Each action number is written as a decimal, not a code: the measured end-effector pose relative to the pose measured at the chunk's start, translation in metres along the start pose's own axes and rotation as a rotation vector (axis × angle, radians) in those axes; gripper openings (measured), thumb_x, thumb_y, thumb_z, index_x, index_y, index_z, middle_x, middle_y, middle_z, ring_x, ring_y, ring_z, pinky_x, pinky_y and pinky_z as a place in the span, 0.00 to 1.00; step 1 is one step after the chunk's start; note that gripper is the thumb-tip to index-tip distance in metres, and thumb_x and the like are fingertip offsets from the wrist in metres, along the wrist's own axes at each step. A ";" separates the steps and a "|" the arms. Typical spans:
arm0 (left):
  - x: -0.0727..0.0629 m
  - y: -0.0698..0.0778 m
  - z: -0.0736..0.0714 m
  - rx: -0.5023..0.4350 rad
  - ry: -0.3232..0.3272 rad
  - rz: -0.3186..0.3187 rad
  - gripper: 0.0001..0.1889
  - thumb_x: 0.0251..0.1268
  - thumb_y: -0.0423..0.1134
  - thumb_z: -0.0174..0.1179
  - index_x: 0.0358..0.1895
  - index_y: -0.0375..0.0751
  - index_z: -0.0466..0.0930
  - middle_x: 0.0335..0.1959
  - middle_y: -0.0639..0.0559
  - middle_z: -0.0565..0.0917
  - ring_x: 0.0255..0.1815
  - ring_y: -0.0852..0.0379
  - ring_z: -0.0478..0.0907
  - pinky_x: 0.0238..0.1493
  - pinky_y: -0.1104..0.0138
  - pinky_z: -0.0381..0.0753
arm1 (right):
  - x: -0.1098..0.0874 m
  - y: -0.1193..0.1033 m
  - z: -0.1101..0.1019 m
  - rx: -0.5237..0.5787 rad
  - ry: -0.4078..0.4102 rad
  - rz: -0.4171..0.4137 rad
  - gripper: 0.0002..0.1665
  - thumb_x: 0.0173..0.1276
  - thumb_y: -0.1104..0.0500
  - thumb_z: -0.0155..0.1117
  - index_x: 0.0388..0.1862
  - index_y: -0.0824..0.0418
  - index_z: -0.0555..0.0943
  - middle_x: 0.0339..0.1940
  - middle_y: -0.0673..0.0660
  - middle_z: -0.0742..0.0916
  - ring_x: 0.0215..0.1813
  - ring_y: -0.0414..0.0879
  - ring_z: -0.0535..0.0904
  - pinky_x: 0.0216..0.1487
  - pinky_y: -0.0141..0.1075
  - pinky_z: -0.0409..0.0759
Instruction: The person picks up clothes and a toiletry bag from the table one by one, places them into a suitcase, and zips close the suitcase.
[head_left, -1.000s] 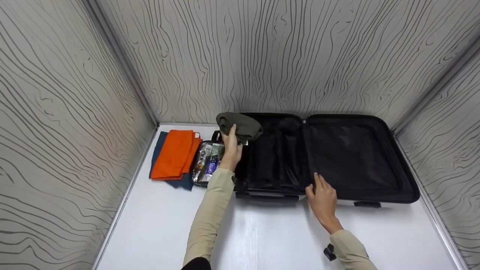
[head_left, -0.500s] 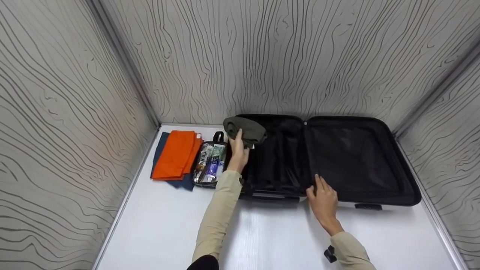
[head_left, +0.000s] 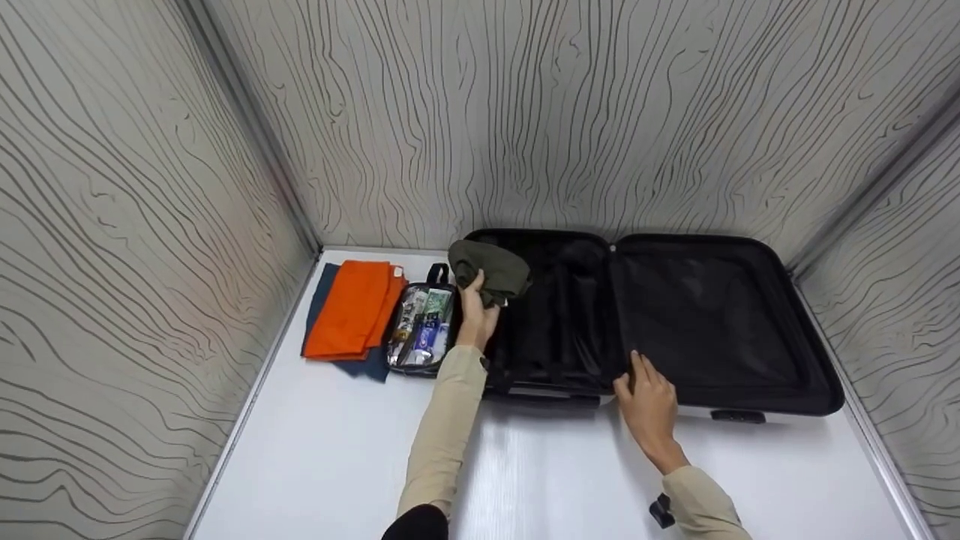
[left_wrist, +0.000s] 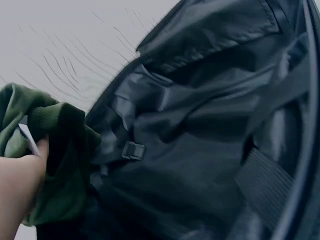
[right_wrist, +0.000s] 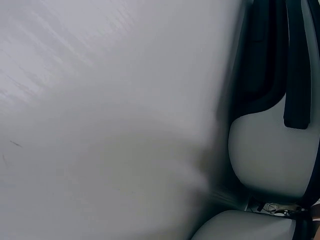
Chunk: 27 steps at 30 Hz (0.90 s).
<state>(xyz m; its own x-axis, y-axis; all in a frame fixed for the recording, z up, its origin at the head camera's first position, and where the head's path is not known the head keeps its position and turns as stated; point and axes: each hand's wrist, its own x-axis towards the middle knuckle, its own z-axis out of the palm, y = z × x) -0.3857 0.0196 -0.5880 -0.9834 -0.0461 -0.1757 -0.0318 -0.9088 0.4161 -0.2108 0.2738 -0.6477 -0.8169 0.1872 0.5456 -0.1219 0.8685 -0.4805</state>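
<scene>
In the head view my left hand (head_left: 478,313) holds a bundled dark green garment (head_left: 501,266) by its near side. The garment hangs over the left edge of a black suitcase (head_left: 705,322) that lies spread open in two halves. From the left wrist, my thumb lies on the green cloth (left_wrist: 65,170) beside a small white tag (left_wrist: 29,137); the fingers beneath are hidden. My right hand (head_left: 649,401) rests on the suitcase's near edge by the hinge, fingers fairly straight over the rim. Only the suitcase's outer side (right_wrist: 272,155) shows clearly from the right wrist.
A clear toiletry pouch (head_left: 421,330) with tubes inside sits against the suitcase's left side. Farther left lies folded orange clothing (head_left: 349,311) on dark blue cloth (head_left: 367,367). Inside the left half are straps and a buckle (left_wrist: 134,150). Patterned walls (head_left: 540,112) enclose the white table (head_left: 330,450).
My left hand has moved right and slightly nearer with the green garment, off the pouch and over the suitcase's left edge. The right hand has stayed at the hinge.
</scene>
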 end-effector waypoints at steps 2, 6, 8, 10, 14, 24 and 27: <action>-0.002 -0.003 -0.003 0.020 -0.003 -0.002 0.30 0.79 0.32 0.43 0.78 0.47 0.45 0.75 0.37 0.58 0.73 0.40 0.60 0.66 0.52 0.68 | 0.000 0.000 0.000 0.002 0.003 0.001 0.25 0.65 0.65 0.61 0.61 0.72 0.78 0.56 0.73 0.81 0.50 0.71 0.79 0.51 0.62 0.73; -0.005 -0.008 -0.002 0.061 -0.023 -0.010 0.33 0.78 0.31 0.44 0.79 0.52 0.42 0.75 0.37 0.57 0.72 0.39 0.61 0.66 0.51 0.69 | 0.001 0.000 -0.001 0.003 0.010 0.008 0.25 0.65 0.65 0.60 0.61 0.72 0.78 0.56 0.73 0.82 0.50 0.71 0.79 0.52 0.63 0.73; -0.006 -0.011 0.001 0.073 -0.040 -0.008 0.34 0.78 0.31 0.44 0.80 0.55 0.42 0.75 0.38 0.58 0.72 0.39 0.61 0.65 0.51 0.69 | 0.001 0.000 0.000 0.005 0.009 0.009 0.25 0.64 0.65 0.61 0.61 0.72 0.78 0.56 0.73 0.82 0.49 0.71 0.79 0.52 0.63 0.73; -0.006 -0.014 0.004 0.067 -0.054 -0.001 0.34 0.78 0.31 0.45 0.79 0.55 0.42 0.75 0.38 0.58 0.71 0.39 0.62 0.65 0.50 0.69 | 0.001 0.000 0.001 0.007 0.008 0.008 0.26 0.64 0.65 0.62 0.61 0.72 0.78 0.56 0.73 0.82 0.49 0.71 0.79 0.51 0.62 0.73; -0.008 -0.019 0.009 0.037 -0.057 -0.004 0.33 0.78 0.31 0.44 0.79 0.53 0.43 0.74 0.36 0.59 0.71 0.39 0.61 0.66 0.50 0.68 | 0.000 -0.001 0.001 0.005 0.010 0.004 0.26 0.63 0.66 0.63 0.61 0.72 0.78 0.56 0.73 0.82 0.48 0.71 0.80 0.50 0.62 0.74; -0.020 -0.029 0.000 -0.048 0.145 -0.001 0.32 0.80 0.33 0.40 0.78 0.58 0.38 0.71 0.40 0.59 0.54 0.50 0.69 0.45 0.62 0.75 | 0.001 -0.002 0.001 -0.002 -0.001 0.002 0.26 0.64 0.65 0.61 0.60 0.73 0.78 0.56 0.73 0.82 0.48 0.71 0.80 0.49 0.62 0.74; -0.026 -0.030 0.001 0.009 0.194 -0.039 0.32 0.81 0.36 0.39 0.78 0.59 0.34 0.73 0.39 0.57 0.61 0.47 0.68 0.52 0.60 0.73 | 0.001 -0.001 0.000 -0.005 0.007 0.000 0.26 0.64 0.64 0.61 0.61 0.73 0.78 0.56 0.73 0.82 0.48 0.71 0.80 0.50 0.62 0.73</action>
<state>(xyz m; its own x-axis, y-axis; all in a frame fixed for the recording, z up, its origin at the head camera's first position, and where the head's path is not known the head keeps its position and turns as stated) -0.3591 0.0489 -0.5947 -0.9286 -0.0909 -0.3597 -0.0713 -0.9078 0.4132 -0.2114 0.2730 -0.6461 -0.8127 0.1903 0.5508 -0.1195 0.8706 -0.4772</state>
